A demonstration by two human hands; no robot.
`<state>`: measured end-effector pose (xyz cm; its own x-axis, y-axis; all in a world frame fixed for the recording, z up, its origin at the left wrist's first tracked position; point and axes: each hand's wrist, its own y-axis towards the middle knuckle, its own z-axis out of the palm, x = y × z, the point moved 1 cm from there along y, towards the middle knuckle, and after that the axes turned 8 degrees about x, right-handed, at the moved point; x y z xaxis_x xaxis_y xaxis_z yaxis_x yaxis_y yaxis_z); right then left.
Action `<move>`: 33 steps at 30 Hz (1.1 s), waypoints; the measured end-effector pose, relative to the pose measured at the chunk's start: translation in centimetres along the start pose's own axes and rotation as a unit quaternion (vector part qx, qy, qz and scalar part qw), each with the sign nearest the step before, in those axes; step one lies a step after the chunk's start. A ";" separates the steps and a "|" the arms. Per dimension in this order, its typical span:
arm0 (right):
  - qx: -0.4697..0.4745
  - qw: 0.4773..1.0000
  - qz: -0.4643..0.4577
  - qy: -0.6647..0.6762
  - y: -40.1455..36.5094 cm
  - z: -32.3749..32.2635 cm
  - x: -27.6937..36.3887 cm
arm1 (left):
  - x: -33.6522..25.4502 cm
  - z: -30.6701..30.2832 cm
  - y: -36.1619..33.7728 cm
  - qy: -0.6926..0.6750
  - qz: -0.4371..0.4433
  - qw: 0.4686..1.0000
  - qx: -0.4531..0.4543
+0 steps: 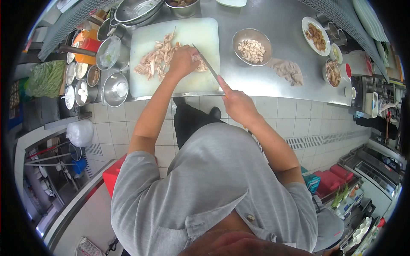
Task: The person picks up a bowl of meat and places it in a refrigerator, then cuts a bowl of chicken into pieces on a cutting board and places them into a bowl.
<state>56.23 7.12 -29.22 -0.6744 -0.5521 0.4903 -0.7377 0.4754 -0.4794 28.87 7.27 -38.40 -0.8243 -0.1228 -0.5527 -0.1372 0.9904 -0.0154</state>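
On a white cutting board lie many strips of pale meat. My left hand is pressed on some of the meat at the board's right half, its fingers curled together. My right hand is closed round the handle of a knife, whose blade points up and left, with its tip close to my left fingers. To the right of the board stands a metal bowl of diced pale pieces.
A crumpled cloth lies right of the bowl. Farther right are a plate of brown food and a small bowl of strips. Metal pots and containers line the board's left, and a colander stands behind it.
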 end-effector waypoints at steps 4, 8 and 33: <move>0.010 1.000 0.000 -0.016 1.7 0.5 0.2 | 0.0 -0.1 0.3 -0.007 -0.011 1.000 0.015; 0.020 0.999 0.013 -0.031 4.4 2.5 -0.5 | 0.3 0.2 0.3 0.010 0.000 1.000 0.016; 0.058 0.998 0.023 -0.008 4.2 1.2 0.8 | 1.6 0.8 0.3 -0.037 -0.014 0.999 0.013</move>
<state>52.64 7.84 -31.68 -0.7061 -0.5431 0.4544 -0.6969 0.4192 -0.5819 27.96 7.41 -39.93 -0.7774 -0.1473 -0.6115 -0.1458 0.9879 -0.0526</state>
